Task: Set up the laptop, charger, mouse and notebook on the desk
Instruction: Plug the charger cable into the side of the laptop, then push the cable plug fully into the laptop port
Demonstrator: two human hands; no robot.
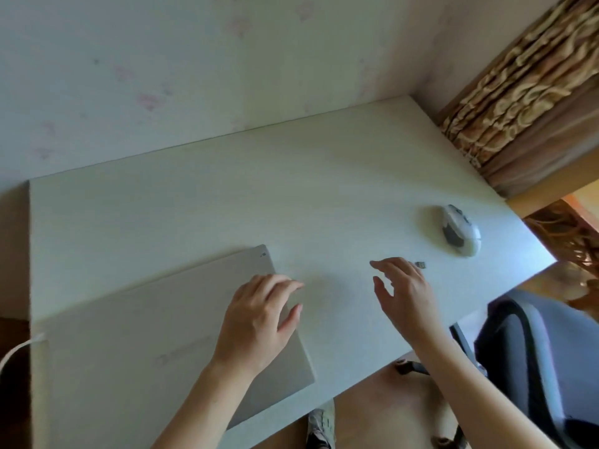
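Presently lying closed on the white desk [324,176]: a silver laptop [155,325], flat, its near corner overhanging the front edge. The left hand [256,322] is resting palm-down on the lid's right side, fingers spread, gripping nothing. The right hand [402,293] is hovering open just beside a small dark USB dongle [420,264], holding nothing. A white-and-grey mouse [460,233] is sitting near the desk's right edge, apart from both hands. A white cable [19,348] is trailing off the left edge. Bare desktop is stretching back to the pale wall [162,76]; a patterned curtain [525,102] is hanging right, a dark chair [534,354] standing below it.
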